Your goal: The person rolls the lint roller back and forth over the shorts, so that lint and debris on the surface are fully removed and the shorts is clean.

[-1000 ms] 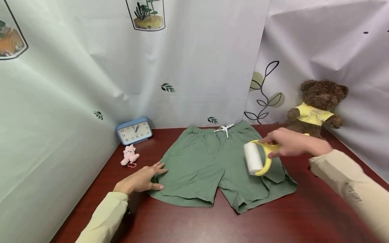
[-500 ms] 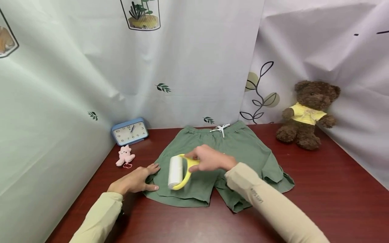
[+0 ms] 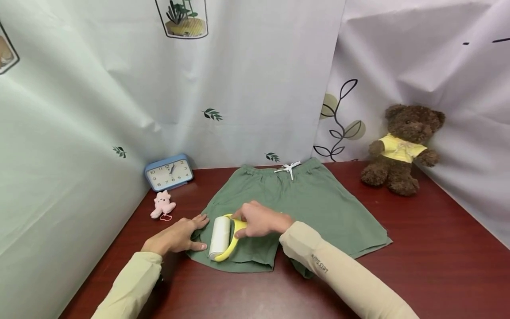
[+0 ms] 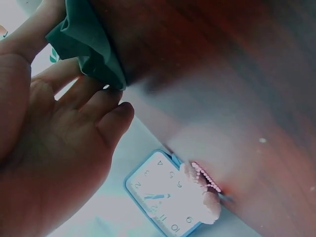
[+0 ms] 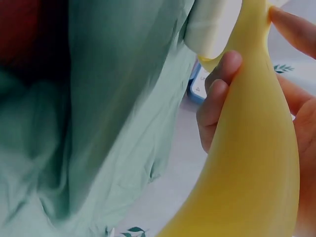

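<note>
Green shorts point(image 3: 318, 199) with a white drawstring lie spread on the dark red table. My right hand point(image 3: 263, 219) grips a lint roller point(image 3: 220, 238), its white roll lying over the lower left leg of the shorts. The right wrist view shows the yellow handle point(image 5: 252, 133) up close, with fingers and thumb around it. My left hand point(image 3: 175, 237) rests at the outer edge of that same leg, fingers extended and thumb spread on the cloth. In the left wrist view, green cloth point(image 4: 89, 44) overlaps its fingers. My right sleeve hides part of the other leg.
A blue clock point(image 3: 169, 173) stands at the back left, with a small pink plush toy point(image 3: 162, 204) in front of it. At the back right sits a brown teddy bear point(image 3: 402, 150) in a yellow shirt. Printed white cloth point(image 3: 255, 88) walls off the table's back and left side.
My right hand has carried the lint roller from the right leg across to the left leg, then down toward its hem. The right leg's outer hem lies flatter. My left hand stays in place.
</note>
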{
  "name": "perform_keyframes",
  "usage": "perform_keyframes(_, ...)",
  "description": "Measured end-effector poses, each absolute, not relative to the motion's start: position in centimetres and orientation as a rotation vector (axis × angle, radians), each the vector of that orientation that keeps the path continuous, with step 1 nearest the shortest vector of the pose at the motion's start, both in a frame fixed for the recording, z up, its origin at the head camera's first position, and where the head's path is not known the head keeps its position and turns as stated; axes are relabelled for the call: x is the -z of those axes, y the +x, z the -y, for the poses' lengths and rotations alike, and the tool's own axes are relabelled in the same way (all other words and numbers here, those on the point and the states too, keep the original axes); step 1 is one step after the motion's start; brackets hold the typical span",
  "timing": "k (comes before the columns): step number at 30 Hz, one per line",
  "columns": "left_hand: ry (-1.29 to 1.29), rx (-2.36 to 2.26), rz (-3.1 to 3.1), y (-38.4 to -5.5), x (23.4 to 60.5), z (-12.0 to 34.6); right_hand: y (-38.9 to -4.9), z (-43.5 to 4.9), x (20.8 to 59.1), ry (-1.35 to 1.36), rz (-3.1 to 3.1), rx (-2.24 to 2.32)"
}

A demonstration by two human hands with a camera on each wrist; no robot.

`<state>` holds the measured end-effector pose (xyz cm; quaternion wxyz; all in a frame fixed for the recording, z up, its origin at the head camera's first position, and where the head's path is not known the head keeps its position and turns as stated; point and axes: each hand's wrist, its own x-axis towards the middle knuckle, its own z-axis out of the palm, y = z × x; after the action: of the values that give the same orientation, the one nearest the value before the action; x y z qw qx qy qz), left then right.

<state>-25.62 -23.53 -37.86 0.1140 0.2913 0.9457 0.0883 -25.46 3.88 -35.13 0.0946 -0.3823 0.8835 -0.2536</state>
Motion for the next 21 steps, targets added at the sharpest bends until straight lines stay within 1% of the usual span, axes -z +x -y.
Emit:
perform_keyframes(7,0.845,-0.264,-2.778,-25.4,37.7,23.5,-25.4,-6.1,35.0,-1.117,-2.617,0.734)
perform_keyframes(21,0.817,-0.27,-2.769,-25.3,37.6,23.2,-24.9,-13.8,35.0,-1.067,-2.615,0.823)
